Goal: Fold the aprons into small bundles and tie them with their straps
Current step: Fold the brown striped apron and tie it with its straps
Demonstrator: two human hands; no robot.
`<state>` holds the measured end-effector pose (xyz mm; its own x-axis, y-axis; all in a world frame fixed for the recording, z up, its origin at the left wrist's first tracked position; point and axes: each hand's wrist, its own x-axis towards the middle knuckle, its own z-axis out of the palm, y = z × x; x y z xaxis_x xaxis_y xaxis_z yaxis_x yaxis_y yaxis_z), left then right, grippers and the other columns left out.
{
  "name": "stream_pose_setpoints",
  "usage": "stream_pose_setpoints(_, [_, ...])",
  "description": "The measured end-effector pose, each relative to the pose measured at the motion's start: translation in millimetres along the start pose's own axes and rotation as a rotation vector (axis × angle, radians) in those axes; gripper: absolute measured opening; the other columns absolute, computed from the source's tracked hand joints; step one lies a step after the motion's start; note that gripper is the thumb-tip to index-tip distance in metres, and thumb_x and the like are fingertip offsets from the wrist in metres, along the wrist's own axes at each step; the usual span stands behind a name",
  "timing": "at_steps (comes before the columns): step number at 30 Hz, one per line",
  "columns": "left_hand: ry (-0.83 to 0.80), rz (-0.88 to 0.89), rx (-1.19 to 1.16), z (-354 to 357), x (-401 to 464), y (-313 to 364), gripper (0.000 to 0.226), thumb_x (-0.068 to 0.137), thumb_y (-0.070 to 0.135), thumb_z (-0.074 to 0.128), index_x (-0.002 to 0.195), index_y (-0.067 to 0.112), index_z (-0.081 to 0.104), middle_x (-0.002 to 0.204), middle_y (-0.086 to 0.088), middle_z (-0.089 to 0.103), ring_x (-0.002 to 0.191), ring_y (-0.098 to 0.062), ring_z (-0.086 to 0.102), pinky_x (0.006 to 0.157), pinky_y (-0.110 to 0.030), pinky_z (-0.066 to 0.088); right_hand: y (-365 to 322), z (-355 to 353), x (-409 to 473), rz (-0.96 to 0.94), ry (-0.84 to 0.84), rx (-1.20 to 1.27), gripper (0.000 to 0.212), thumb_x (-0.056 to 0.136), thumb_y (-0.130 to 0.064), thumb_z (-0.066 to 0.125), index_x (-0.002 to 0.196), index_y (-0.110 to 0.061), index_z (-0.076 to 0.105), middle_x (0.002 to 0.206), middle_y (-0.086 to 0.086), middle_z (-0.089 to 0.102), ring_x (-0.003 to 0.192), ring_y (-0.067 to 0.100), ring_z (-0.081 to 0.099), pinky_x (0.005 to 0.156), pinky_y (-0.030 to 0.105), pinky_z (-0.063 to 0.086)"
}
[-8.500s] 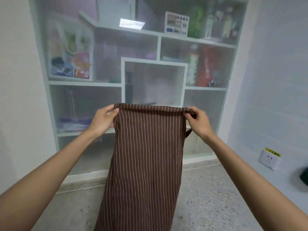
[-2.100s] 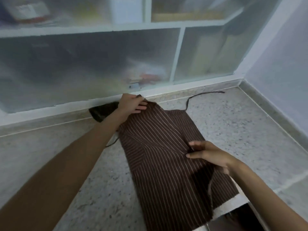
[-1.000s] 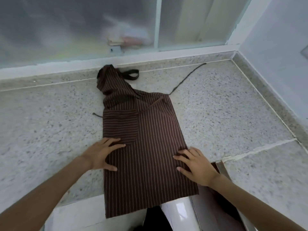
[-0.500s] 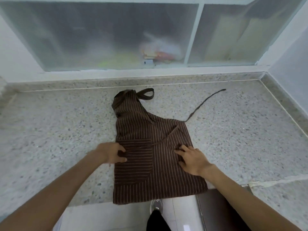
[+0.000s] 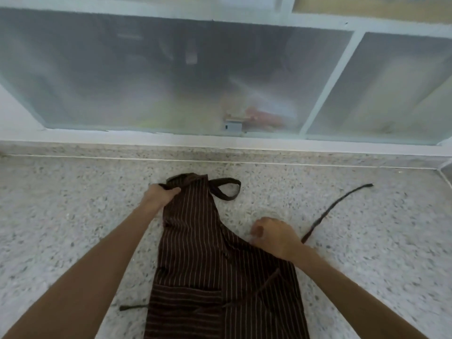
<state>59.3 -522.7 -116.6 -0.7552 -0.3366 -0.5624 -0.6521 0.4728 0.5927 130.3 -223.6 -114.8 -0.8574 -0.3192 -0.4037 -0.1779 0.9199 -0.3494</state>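
Observation:
A brown apron with thin white stripes (image 5: 195, 253) lies folded lengthwise on the speckled stone counter (image 5: 73, 216), its pocket near the bottom. My left hand (image 5: 160, 195) grips the top edge of the bib at the far end. My right hand (image 5: 274, 236) is curled at the apron's right edge, where the waist strap starts; what it pinches is hidden under the fingers. The neck loop (image 5: 226, 189) lies to the right of the bib. One long waist strap (image 5: 337, 206) trails away to the right over the counter. A short strap end (image 5: 133, 307) sticks out at the lower left.
A white-framed cabinet with frosted panels (image 5: 171, 81) runs along the back of the counter, with blurred items behind the panels. A raised stone ledge (image 5: 220, 152) lines the back edge. A wall corner closes the far right.
Both hands left the middle of the apron. The left hand went up to the bib's top edge and took hold of it. The right hand moved up to the right edge and curled.

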Motion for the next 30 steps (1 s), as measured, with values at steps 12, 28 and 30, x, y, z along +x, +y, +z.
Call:
stream_pose_setpoints(12, [0.001, 0.217, -0.042, -1, 33, 12, 0.048, 0.066, -0.004, 0.077, 0.109, 0.009, 0.061, 0.12, -0.011, 0.06, 0.108, -0.026, 0.058, 0.092, -0.033, 0.048, -58, -47, 112, 0.076, 0.226, 0.273, 0.029, 0.099, -0.017, 0.038, 0.119, -0.016, 0.059, 0.118, 0.006, 0.062, 0.104, 0.024, 0.059, 0.079, 0.028, 0.044])
stream_pose_setpoints(28, [-0.524, 0.206, -0.536, -53, 14, 44, 0.038, 0.078, 0.016, 0.068, 0.116, 0.015, 0.063, 0.112, 0.0, 0.068, 0.113, -0.015, 0.057, 0.085, -0.024, 0.04, -86, -28, 98, -0.171, 0.629, 0.676, 0.025, 0.077, 0.003, 0.068, 0.074, -0.022, 0.065, 0.08, -0.013, 0.065, 0.076, 0.002, 0.062, 0.064, 0.011, 0.048])
stream_pose_setpoints(30, [-0.629, 0.223, -0.501, -60, 12, 48, 0.049, 0.069, 0.016, 0.071, 0.117, 0.013, 0.062, 0.114, 0.0, 0.068, 0.109, -0.013, 0.061, 0.086, -0.024, 0.042, -81, -24, 95, -0.158, 0.479, 0.625, 0.031, 0.079, 0.001, 0.067, 0.072, -0.029, 0.064, 0.08, -0.015, 0.066, 0.079, 0.001, 0.063, 0.064, 0.012, 0.047])
